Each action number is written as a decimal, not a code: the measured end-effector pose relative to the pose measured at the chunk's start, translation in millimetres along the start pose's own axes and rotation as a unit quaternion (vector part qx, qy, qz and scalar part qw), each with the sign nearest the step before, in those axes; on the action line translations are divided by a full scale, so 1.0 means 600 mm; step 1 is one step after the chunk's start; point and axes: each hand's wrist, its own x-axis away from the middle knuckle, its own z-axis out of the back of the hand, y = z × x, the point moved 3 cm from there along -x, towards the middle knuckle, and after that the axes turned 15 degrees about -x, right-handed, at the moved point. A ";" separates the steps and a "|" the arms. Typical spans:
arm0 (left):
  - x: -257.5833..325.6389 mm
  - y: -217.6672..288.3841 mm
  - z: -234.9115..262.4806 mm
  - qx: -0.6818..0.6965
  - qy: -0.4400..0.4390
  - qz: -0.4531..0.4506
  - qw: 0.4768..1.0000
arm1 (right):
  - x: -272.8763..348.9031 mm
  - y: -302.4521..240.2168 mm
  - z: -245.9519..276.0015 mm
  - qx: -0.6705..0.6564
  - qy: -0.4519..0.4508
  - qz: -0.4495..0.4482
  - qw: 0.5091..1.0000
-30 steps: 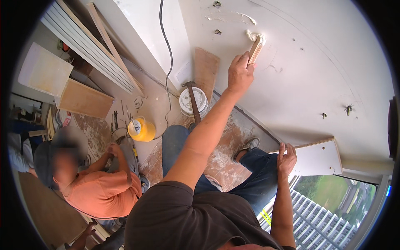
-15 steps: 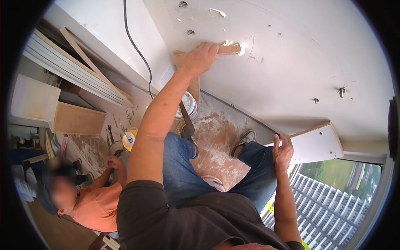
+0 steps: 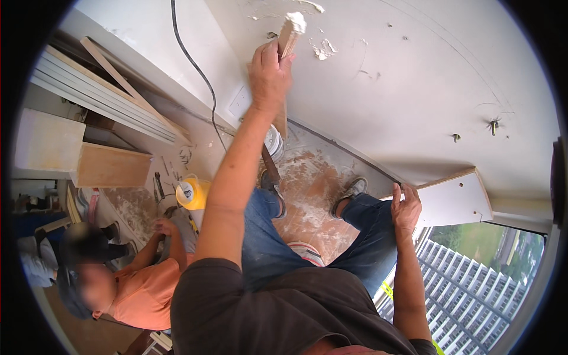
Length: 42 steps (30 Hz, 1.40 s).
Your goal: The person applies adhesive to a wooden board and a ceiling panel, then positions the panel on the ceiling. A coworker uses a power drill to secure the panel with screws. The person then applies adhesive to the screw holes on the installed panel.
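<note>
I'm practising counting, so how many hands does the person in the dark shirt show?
2. The left hand is near the wall, gripping a wooden strip; the right hand is by the white board.

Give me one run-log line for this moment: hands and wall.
left hand: gripping wooden strip, white paste on tip | right hand: open, by white board, contact unclear | wall: white smear
</note>
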 end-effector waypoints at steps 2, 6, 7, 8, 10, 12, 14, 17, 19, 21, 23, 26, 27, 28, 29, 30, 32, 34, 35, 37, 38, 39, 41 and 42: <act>0.016 0.027 0.020 0.119 -0.073 0.104 0.985 | 0.001 -0.001 -0.001 0.002 0.002 0.004 1.000; 0.087 0.115 0.013 0.559 -0.047 0.430 0.708 | 0.004 -0.003 0.002 -0.007 0.008 0.005 1.000; 0.108 0.138 0.007 0.563 -0.031 0.496 0.660 | 0.004 -0.002 0.004 -0.006 0.013 0.008 1.000; 0.133 0.158 -0.001 0.553 -0.023 0.576 0.601 | 0.006 -0.001 0.004 -0.008 0.007 0.003 1.000; 0.175 0.207 -0.017 0.569 -0.054 0.633 0.522 | 0.006 0.004 0.007 0.002 0.002 -0.001 1.000; 0.187 0.234 -0.038 0.595 -0.033 0.615 0.516 | 0.008 0.010 0.011 -0.005 -0.001 -0.003 1.000; 0.187 0.250 -0.056 0.603 -0.010 0.609 0.515 | 0.010 0.015 0.014 -0.013 0.001 -0.006 1.000; 0.162 0.259 -0.079 0.606 0.042 0.607 0.512 | 0.012 0.020 0.015 -0.020 0.013 0.000 1.000; 0.141 0.267 -0.093 0.598 0.067 0.631 0.490 | 0.012 0.019 0.015 -0.010 0.026 0.015 0.999; 0.120 0.271 -0.105 0.585 0.080 0.651 0.478 | 0.012 0.020 0.013 -0.013 0.021 0.011 1.000; 0.106 0.274 -0.114 0.568 0.082 0.669 0.472 | 0.012 0.020 0.013 -0.012 0.014 0.006 1.000; 0.098 0.281 -0.121 0.560 0.092 0.676 0.470 | 0.012 0.021 0.015 -0.018 0.014 0.007 1.000; 0.095 0.283 -0.123 0.568 0.081 0.664 0.480 | 0.013 0.021 0.016 -0.022 0.023 0.015 0.999; 0.091 0.284 -0.125 0.575 0.069 0.652 0.489 | 0.013 0.021 0.017 -0.018 0.031 0.022 0.999; 0.088 0.285 -0.127 0.583 0.058 0.639 0.499 | 0.013 0.021 0.017 -0.026 0.030 0.022 0.999; 0.087 0.288 -0.129 0.570 0.059 0.651 0.498 | 0.013 0.021 0.016 -0.025 0.027 0.020 0.999; 0.085 0.296 -0.131 0.550 0.057 0.665 0.501 | 0.013 0.020 0.016 -0.024 0.024 0.020 0.999; 0.086 0.306 -0.127 0.526 0.039 0.672 0.520 | 0.012 0.018 0.016 -0.024 0.026 0.022 0.999; 0.088 0.311 -0.124 0.512 0.023 0.678 0.527 | 0.012 0.018 0.015 -0.021 0.020 0.016 0.999; 0.087 0.314 -0.111 0.532 0.043 0.649 0.542 | 0.012 0.017 0.017 -0.010 0.017 0.012 1.000; 0.084 0.313 -0.105 0.540 0.049 0.639 0.545 | 0.011 0.018 0.017 -0.018 0.014 0.003 1.000; 0.077 0.307 -0.097 0.533 0.058 0.616 0.577 | 0.011 0.018 0.017 -0.020 0.017 0.004 1.000; 0.058 0.283 -0.078 0.513 0.077 0.568 0.640 | 0.013 0.018 0.019 -0.020 0.020 0.003 1.000; 0.045 0.269 -0.068 0.498 0.084 0.543 0.670 | 0.013 0.018 0.020 -0.018 0.020 0.002 1.000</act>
